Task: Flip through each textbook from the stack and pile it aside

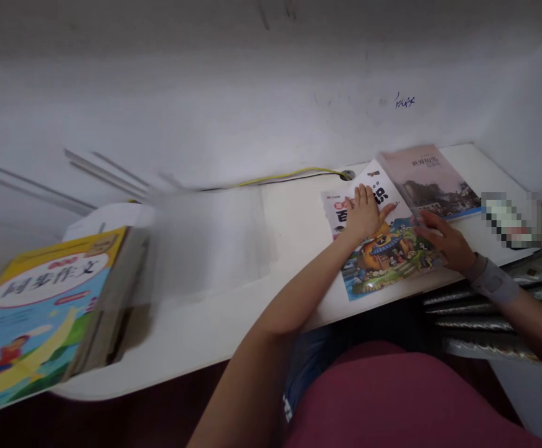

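Observation:
A colourful booklet (383, 255) with a cartoon scene and large dark Chinese characters lies at the front right of the white table. My left hand (364, 213) rests flat on its upper part, fingers spread over the title. Close to the booklet's right edge is my right hand (445, 241), its fingers stretched out and apart over the edge; whether they press on the cover is hard to see. Behind both, a brownish-pink history book (432, 180) lies flat, partly covered by the booklet's corner.
A stack of books with a yellow and blue cover (51, 305) stands at the left. Between it and the booklet is a blurred, see-through pale sheet (210, 242). A yellow cable (294, 173) runs along the wall to a table hole. A pixelated object (508, 219) lies far right.

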### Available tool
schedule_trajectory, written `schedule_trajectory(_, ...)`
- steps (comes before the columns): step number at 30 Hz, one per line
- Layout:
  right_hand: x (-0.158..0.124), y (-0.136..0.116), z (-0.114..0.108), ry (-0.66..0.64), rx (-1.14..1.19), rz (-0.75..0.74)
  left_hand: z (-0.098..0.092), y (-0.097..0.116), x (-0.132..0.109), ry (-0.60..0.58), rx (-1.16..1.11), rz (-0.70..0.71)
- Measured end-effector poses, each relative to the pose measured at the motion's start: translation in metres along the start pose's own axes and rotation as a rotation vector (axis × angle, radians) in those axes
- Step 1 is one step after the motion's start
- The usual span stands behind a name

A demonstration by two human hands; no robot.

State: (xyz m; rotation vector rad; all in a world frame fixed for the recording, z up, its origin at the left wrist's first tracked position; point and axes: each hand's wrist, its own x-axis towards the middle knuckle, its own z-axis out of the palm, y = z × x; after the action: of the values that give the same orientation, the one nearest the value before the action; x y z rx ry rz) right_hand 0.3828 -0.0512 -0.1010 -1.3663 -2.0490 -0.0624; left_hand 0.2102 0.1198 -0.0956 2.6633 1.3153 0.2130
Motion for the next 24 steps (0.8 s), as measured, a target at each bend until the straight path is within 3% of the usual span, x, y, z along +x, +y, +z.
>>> schedule_trajectory(4, -0.002, 0.000, 0.009, 0.128, 0.234, 0.419, 0.010, 0.001, -0.001, 0.009, 0.039, 0.042)
schedule_trajectory(7, 0.015, 0.006, 0.009, 0.097, 0.399, 0.610, 0.006, 0.000, 0.001, 0.004, 0.013, 0.045)
schedule_trajectory(13, 0.051, 0.021, 0.016, -0.061, 0.171, 0.596, -0.002, -0.015, 0.022, 0.045, -0.040, -0.035)
schedule_trajectory(19, 0.073, 0.034, 0.029, -0.219, 0.587, 0.657, 0.009, -0.024, 0.026, 0.049, -0.031, -0.013)
schedule_trajectory(24, 0.108, 0.056, 0.051, -0.219, 0.225, 0.482, 0.010, -0.028, 0.022, -0.055, 0.037, 0.102)
